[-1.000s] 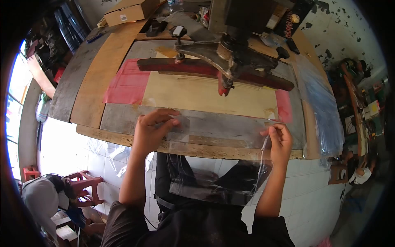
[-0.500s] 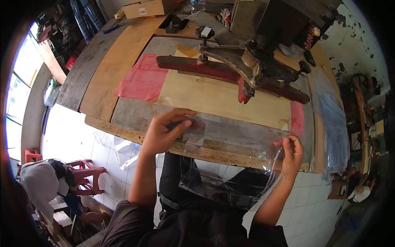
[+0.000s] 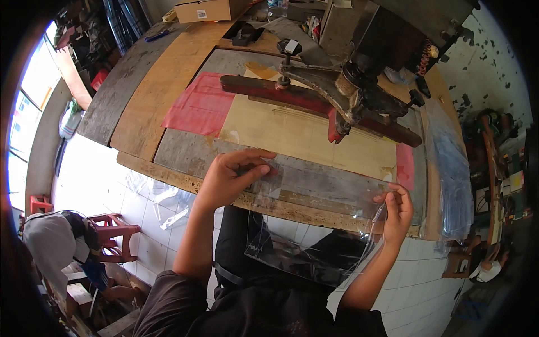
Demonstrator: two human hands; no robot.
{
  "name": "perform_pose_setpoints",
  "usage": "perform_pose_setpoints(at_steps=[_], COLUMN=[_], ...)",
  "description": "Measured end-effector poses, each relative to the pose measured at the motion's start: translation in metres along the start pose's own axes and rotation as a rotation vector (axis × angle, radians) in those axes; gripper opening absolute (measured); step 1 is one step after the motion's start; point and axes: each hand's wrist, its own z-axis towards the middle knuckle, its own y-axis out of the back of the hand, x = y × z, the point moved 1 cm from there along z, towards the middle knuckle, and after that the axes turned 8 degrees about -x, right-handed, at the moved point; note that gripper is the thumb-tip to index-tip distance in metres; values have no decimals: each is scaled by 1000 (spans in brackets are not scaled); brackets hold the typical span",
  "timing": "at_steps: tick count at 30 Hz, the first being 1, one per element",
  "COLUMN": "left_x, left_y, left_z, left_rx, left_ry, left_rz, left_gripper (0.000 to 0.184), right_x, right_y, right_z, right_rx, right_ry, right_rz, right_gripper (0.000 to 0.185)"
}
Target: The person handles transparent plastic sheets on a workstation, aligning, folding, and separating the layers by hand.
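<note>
A clear plastic sheet (image 3: pixel 306 250) spans both my hands and hangs over the table's front edge above my lap. With thumb and fingers closed on its upper left part, my left hand (image 3: pixel 233 177) is over the front of the grey board (image 3: pixel 196 154). At the sheet's right edge, my right hand (image 3: pixel 397 210) pinches the film between thumb and fingertips. Beyond the hands lies a cream panel (image 3: pixel 297 132) with a red strip (image 3: pixel 202 104) at its left. Over the panel stands a machine head with a long red-brown bar (image 3: pixel 311 101).
Stacked clear plastic sheets (image 3: pixel 452 191) lie along the table's right side. A cardboard box (image 3: pixel 205 10) and a blue pen (image 3: pixel 157 36) are at the back left. Down on the left, a person in a light head covering (image 3: pixel 50 241) is near a red stool (image 3: pixel 118 238).
The whole view has shifted slightly. Both hands keep their grip on the plastic sheet, in almost the same place over the front edge.
</note>
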Motion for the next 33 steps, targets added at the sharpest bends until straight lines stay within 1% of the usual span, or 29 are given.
perform_pose_setpoints(at_steps=[2, 9, 11, 13, 14, 15, 16, 17, 18, 19, 22, 26, 28, 31, 32, 33], left_x=[1, 5, 5, 2, 2, 2, 2, 2, 2, 2, 1, 3, 3, 4, 4, 2], left_y=[0, 0, 0, 0, -1, -2, -2, -2, -2, -1, 1, 1, 1, 0, 0, 0], left_z=[0, 1, 1, 2, 2, 2, 2, 3, 3, 3, 3, 4, 4, 4, 3, 3], left_rx=[1, -15, -5, -52, -38, -74, -111, -102, -128, -156, -141, -128, -114, -97, -85, -92], left_ry=[3, 8, 9, 18, 15, 25, 36, 36, 32, 28, 28, 23, 24, 30, 31, 31], left_rz=[12, 4, -2, 39, 30, -10, -49, -56, -9, 39, 61, 72, 51, 37, 37, 43], left_gripper=[27, 26, 26, 26, 26, 26, 26, 26, 26, 26, 26, 28, 27, 24, 22, 22], right_x=[-2, -4, -3, -4, -4, -3, -1, 1, 7, 11, 24, 33, 43, 58, 61, 66], right_y=[1, 2, 2, 3, 4, 4, 2, -1, -2, -1, -2, 2, 5, 6, 5, 4], right_z=[0, -1, -2, -4, -5, -5, -5, -6, -6, -5, -5, 1, 5, 15, 16, 18], right_rx=[20, 39, 46, 59, 79, 68, 72, 79, 106, 102, 175, 228, 300, 352, 330, 333], right_ry=[4, 48, 74, 78, 82, 87, 174, 259, 346, 345, 496, 569, 590, 574, 542, 544], right_rz=[55, 27, 63, 58, 56, 46, -31, -108, -196, -200, -319, -342, -444, -512, -533, -525], right_gripper=[26, 28, 27, 25, 24, 24, 23, 23, 24, 24, 26, 31, 25, 20, 24, 24])
